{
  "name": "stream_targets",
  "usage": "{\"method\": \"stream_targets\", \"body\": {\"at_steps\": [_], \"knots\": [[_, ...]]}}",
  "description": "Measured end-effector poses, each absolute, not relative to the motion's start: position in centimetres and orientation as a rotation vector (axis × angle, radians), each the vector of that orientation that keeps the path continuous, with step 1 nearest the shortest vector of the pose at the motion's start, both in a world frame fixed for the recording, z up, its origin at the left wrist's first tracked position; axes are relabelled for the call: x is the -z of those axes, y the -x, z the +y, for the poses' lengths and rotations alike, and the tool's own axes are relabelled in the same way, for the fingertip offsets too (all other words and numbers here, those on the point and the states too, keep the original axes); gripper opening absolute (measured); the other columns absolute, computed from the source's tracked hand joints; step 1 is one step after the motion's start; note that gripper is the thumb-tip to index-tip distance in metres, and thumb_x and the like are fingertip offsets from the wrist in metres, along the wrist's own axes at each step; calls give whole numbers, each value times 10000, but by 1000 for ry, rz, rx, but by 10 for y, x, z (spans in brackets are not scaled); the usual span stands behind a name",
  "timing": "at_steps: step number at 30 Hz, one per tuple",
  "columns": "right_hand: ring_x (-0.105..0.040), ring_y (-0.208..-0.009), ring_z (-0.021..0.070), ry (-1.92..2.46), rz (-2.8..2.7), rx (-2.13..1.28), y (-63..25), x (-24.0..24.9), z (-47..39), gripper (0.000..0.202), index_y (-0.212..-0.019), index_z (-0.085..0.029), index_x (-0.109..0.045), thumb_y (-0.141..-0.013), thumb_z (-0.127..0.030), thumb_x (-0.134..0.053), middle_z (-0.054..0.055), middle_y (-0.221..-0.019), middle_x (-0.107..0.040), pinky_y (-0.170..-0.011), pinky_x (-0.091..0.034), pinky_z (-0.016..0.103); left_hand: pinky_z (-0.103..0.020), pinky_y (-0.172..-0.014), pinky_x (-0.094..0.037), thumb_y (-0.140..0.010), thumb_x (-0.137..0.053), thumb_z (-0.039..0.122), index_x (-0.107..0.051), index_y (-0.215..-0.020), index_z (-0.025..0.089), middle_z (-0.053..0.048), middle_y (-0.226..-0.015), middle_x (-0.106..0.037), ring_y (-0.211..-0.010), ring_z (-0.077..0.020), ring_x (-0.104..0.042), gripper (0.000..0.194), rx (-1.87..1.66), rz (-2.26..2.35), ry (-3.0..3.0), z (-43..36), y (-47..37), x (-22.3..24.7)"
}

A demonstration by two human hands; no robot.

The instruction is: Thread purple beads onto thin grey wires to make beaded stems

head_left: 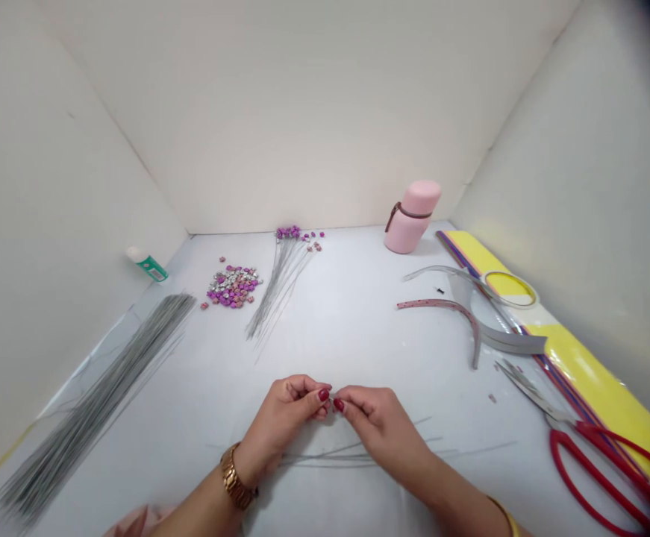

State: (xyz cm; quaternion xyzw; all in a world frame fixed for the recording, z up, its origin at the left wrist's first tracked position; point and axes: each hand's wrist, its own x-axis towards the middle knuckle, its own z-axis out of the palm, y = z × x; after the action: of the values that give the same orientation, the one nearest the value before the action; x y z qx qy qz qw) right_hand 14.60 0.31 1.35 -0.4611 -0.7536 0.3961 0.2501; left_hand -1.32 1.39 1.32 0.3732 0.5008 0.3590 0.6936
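Note:
My left hand (294,410) and my right hand (375,418) meet near the front middle of the table, thumbs and fingertips pinched close together. Whatever lies between the fingertips is too small and hidden to name. Several loose thin grey wires (336,456) lie on the table beneath my hands and stick out to the right. Further back stands a pile of small purple, pink and silver beads (233,286). Beside it lies a bundle of wires with purple pieces at their far ends (280,280).
A large wire bundle (106,388) and a glue stick (151,266) are on the left. To the right are a pink bottle (411,220), curved strips (448,304), a tape roll (509,289), yellow sheets (587,369) and red-handled scissors (598,455). Walls enclose three sides.

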Motion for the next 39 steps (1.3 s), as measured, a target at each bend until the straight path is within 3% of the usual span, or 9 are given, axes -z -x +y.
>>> {"method": "stream_targets", "body": {"at_steps": [5,11,17,22,29,36,39], "knots": [[-494,-626,156,1265,-2091,-971,-146,-10,0,239,-763,-132,-599,-812,-171,-368,50,-650,-561,-628,-370,270,-206,-570,-363,-688,-627,288,-623,-640,117,2,-527,-571,-530,-93,-485,177,-807,1108,-851,14,13,-15],[-380,-382,78,1252,-2078,-1129,-145,-15,6,341,-734,-132,-575,-881,-160,-269,-55,-428,-427,-352,-289,153,-220,-571,-377,-683,-629,289,-639,-661,109,-28,-563,-609,-547,-110,-511,182,-776,1094,-867,13,12,-16],[-497,-602,116,1194,-2210,-863,-149,-14,7,278,-783,-166,-586,-867,-160,-320,11,-653,-565,-583,-362,214,-186,-545,-381,-664,-656,273,-636,-652,107,-23,-584,-598,-526,-81,-491,167,-796,1062,-734,17,13,-18],[-482,-600,152,1201,-2280,-673,-153,-12,12,272,-801,-157,-604,-854,-164,-337,37,-611,-549,-577,-342,260,-151,-538,-394,-673,-656,276,-648,-723,99,-29,-640,-603,-522,-52,-489,184,-794,1019,-593,17,13,-17],[-550,-612,102,1258,-2221,-709,-162,-18,21,228,-826,-203,-581,-878,-188,-360,-16,-696,-611,-571,-408,187,-130,-554,-423,-699,-638,238,-646,-776,105,-13,-651,-593,-532,-38,-495,155,-879,1036,-571,22,24,-16],[-511,-810,175,1391,-2181,-537,-162,-12,24,187,-894,-201,-595,-843,-172,-418,63,-863,-560,-688,-401,284,-131,-560,-453,-715,-626,213,-633,-793,93,-31,-684,-594,-557,-45,-517,142,-890,967,-548,25,26,-13],[-492,-825,156,1284,-2266,-623,-156,-19,16,104,-840,-201,-585,-817,-210,-484,45,-866,-538,-704,-396,256,-125,-566,-460,-731,-609,201,-625,-809,111,-12,-688,-577,-562,-39,-516,121,-939,953,-526,27,30,-10]]}}
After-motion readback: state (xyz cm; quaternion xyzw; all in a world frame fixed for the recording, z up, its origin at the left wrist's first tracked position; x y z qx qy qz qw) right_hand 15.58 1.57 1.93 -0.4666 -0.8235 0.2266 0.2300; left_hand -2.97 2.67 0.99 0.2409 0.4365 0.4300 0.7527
